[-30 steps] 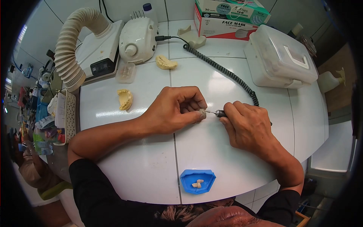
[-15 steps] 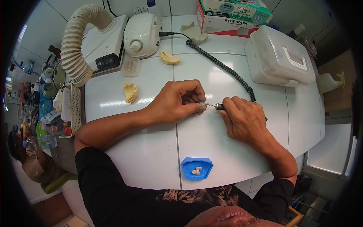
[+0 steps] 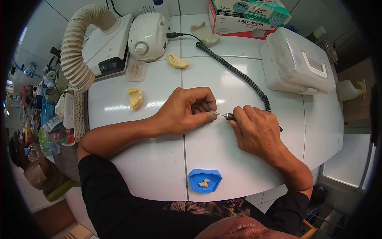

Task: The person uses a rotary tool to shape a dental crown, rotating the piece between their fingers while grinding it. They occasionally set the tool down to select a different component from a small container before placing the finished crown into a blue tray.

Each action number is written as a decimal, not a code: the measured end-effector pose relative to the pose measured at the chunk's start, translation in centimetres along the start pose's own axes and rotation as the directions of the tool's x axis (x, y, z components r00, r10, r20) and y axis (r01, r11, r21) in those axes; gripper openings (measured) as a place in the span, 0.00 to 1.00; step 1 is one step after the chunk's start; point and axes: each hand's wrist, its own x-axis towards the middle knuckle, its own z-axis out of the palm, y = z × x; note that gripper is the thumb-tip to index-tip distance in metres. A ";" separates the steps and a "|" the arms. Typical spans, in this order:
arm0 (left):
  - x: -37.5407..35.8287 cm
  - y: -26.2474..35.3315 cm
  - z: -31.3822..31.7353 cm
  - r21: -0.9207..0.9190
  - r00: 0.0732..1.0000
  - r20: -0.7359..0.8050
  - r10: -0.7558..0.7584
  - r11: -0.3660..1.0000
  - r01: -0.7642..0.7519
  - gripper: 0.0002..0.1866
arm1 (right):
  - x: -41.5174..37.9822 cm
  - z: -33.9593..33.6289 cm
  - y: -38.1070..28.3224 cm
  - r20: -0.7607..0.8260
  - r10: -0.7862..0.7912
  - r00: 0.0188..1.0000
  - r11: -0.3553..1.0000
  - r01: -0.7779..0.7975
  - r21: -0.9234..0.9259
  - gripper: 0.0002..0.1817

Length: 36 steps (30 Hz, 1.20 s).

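Between the thumb and fingers of my left hand is a small pale piece, tooth-like in colour and mostly covered by the fingertips. My right hand is wrapped around a dark rotary handpiece. A thin metal bur sticks out of it and reaches the pale piece, apparently touching it. Below the hands, a blue tray holds a few small tooth-coloured pieces. To the left of my left hand lies a yellowish plaster dental model; another plaster model sits farther back.
A coiled cord crosses behind my right hand. At the back stand a white control unit, a box with a ribbed hose and face mask boxes. A lidded case is right; a basket is left.
The handpiece and my right hand have shifted slightly down, with the bur still at the pale piece. My left hand keeps its pinch. The whole view has shifted a little.
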 end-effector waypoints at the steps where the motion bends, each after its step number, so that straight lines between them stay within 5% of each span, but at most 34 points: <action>1: 0.0 0.1 0.0 0.008 1.000 0.009 -0.016 1.000 0.016 0.08 | 0.0 0.0 -0.1 -0.004 -0.009 1.000 1.000 0.009 -0.010 0.14; 36: 0.2 -0.6 0.5 -0.043 0.999 -0.015 0.035 0.998 -0.036 0.07 | -0.2 0.2 -0.2 -0.034 0.003 0.999 1.000 -0.004 -0.031 0.13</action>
